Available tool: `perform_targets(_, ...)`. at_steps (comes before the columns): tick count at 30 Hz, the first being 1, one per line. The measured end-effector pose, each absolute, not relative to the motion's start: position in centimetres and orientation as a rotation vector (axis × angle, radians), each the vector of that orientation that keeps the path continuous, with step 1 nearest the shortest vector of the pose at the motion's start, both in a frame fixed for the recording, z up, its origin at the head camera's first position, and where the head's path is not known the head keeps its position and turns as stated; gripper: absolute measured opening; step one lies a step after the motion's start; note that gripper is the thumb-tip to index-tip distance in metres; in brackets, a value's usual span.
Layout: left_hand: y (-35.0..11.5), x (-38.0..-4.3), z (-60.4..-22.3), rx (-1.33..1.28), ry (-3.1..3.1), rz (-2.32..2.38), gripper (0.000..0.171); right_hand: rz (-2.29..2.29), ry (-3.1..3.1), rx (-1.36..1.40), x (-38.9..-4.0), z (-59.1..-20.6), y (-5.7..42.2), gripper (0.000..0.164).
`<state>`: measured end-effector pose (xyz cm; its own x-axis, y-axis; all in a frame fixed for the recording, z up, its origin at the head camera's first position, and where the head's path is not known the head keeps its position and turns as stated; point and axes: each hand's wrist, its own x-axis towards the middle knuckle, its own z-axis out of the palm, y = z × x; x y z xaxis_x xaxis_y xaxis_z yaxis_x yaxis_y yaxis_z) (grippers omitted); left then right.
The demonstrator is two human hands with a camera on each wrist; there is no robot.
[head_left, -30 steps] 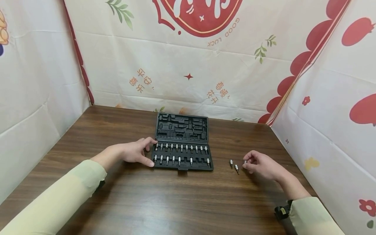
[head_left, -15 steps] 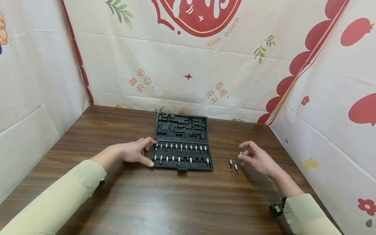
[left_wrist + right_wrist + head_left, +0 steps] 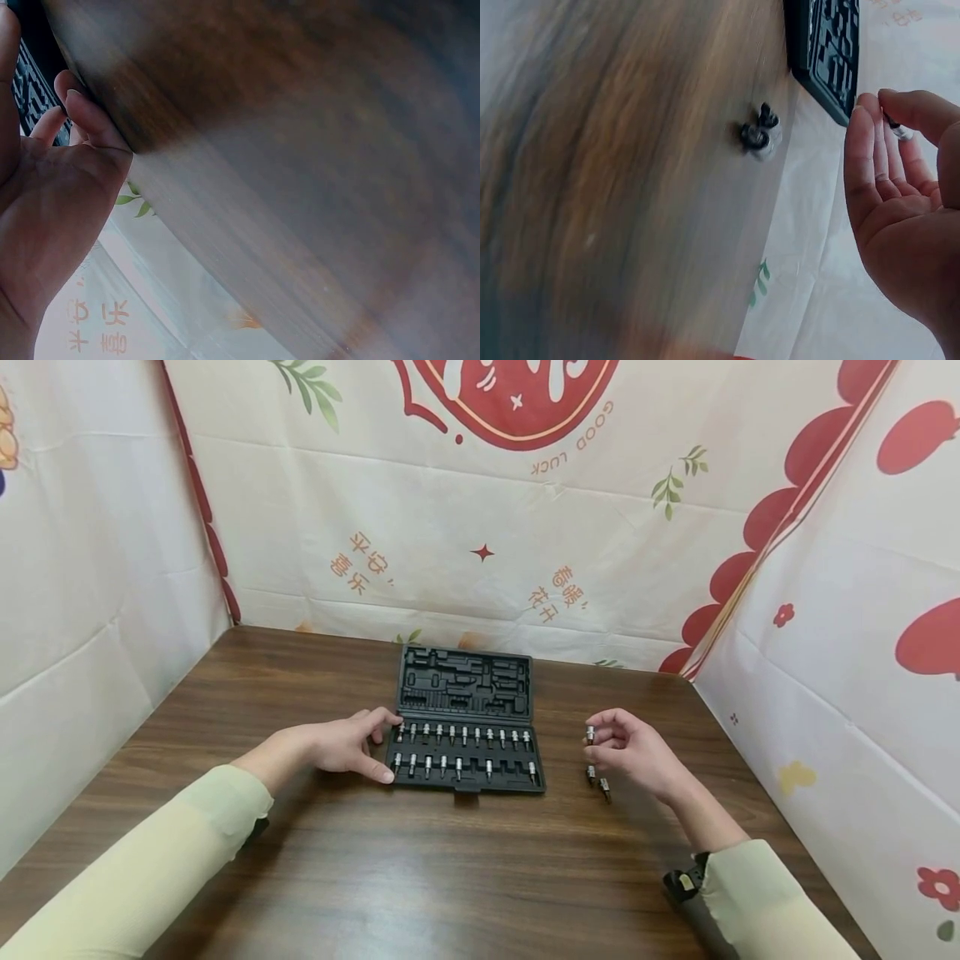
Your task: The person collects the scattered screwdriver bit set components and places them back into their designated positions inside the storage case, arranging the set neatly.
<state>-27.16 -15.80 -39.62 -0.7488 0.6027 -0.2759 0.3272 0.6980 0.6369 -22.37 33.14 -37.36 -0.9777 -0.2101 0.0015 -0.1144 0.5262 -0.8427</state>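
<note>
A black socket case [image 3: 465, 748] lies with its lid up on the table; two rows of silver bit sockets sit in its base. My left hand [image 3: 341, 745] rests at the case's left side, thumb at the front corner and index finger near the hinge, fingers spread. To the right, my right hand [image 3: 637, 756] pinches a bit socket [image 3: 591, 734] between thumb and fingertips, raised off the table. The right wrist view shows this bit socket [image 3: 898, 129] partly hidden by the thumb. Two more bit sockets [image 3: 591, 775] lie on the table just below that hand.
The brown wooden table [image 3: 450, 877] meets printed cloth [image 3: 480, 510] at the back and both sides. The lid [image 3: 465, 683] leans back behind the base, its moulded slots facing me. Some slots in the base's front row [image 3: 513, 770] hold no bit socket.
My right hand has lifted the pinched bit socket from the table and moved left and away from me, towards the case. My left hand and the case stay put.
</note>
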Motion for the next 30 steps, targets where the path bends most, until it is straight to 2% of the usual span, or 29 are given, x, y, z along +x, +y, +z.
perform_targets(11,-15.8,-27.3,-39.5,0.715,2.434,0.781,0.101,-1.401,2.661,-0.362,-22.9,-36.6,31.3,0.048)
perform_targets(30,-15.8,-27.4,-39.5,0.711,2.423,0.788,0.102,-1.253,2.762,-0.473,-24.6,-36.5,26.0,0.041)
